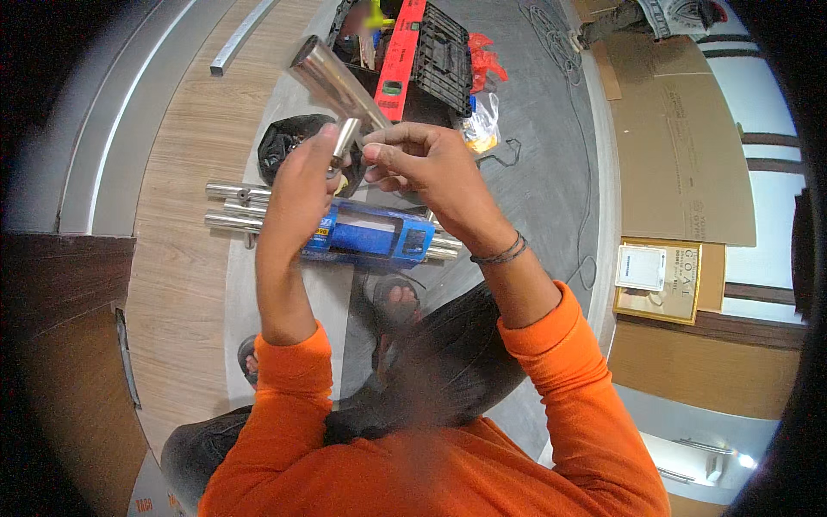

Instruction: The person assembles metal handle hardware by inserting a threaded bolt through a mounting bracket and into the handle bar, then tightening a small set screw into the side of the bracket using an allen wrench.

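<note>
My left hand (300,194) is closed round a short shiny metal tube (346,138), which points up and away from me. Close beside it, my right hand (422,159) is in a pinch with thumb and fingertips together; whatever lies between them is too small or hidden to name. Just beyond both hands a wide polished metal pipe (340,84) slants from upper left toward my right fingers. Whether it touches them I cannot tell. Beneath my hands is a black plastic bag (289,142), partly covered by my left hand.
Nearer me lie a blue box (366,234) and several thin metal tubes (231,222). Farther off, a red spirit level (401,60) rests across an open black toolbox (444,60). A grey cable (589,181) runs along the right. At the left lies a metal bar (241,39).
</note>
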Action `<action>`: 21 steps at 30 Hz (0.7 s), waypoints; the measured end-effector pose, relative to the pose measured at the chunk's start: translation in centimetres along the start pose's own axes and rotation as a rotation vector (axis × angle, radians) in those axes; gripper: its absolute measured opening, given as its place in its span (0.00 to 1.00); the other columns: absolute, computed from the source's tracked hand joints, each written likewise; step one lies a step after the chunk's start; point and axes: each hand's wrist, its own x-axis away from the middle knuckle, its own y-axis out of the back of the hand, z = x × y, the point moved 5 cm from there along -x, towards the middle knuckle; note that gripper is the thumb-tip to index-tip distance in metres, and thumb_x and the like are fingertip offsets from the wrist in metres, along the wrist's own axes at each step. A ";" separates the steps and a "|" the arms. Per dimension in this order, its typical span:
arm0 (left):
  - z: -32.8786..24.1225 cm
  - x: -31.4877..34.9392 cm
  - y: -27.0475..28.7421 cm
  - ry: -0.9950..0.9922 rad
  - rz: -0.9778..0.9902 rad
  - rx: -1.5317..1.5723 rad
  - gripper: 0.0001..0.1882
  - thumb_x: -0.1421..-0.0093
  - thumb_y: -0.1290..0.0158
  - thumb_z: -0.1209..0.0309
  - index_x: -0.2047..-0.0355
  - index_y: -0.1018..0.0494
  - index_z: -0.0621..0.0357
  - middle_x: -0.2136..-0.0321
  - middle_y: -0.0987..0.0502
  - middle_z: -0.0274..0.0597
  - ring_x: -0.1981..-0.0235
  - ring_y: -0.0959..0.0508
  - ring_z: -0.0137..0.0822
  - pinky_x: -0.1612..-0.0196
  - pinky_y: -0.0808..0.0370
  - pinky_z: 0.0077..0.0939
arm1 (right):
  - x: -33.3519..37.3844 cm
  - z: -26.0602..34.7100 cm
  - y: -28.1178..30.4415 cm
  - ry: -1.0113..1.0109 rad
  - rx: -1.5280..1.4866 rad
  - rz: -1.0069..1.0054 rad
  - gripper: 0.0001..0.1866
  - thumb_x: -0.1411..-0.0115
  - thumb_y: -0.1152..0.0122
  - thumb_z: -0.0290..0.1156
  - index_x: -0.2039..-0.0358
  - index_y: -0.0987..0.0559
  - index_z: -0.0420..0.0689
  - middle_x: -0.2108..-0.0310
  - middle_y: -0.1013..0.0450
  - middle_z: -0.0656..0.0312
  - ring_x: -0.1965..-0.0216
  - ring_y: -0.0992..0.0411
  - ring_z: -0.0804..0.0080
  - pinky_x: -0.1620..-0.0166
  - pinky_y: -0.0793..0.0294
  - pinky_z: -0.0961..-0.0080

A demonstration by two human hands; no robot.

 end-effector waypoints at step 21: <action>-2.0 1.2 -0.6 -0.312 0.004 -0.398 0.27 0.26 0.61 0.54 0.63 0.27 0.70 0.73 0.26 0.63 0.70 0.27 0.61 0.65 0.32 0.47 | 0.1 2.9 -0.3 0.064 0.614 0.022 0.09 0.44 0.29 0.31 0.66 0.16 0.39 0.70 0.19 0.57 0.74 0.21 0.70 0.70 0.22 0.76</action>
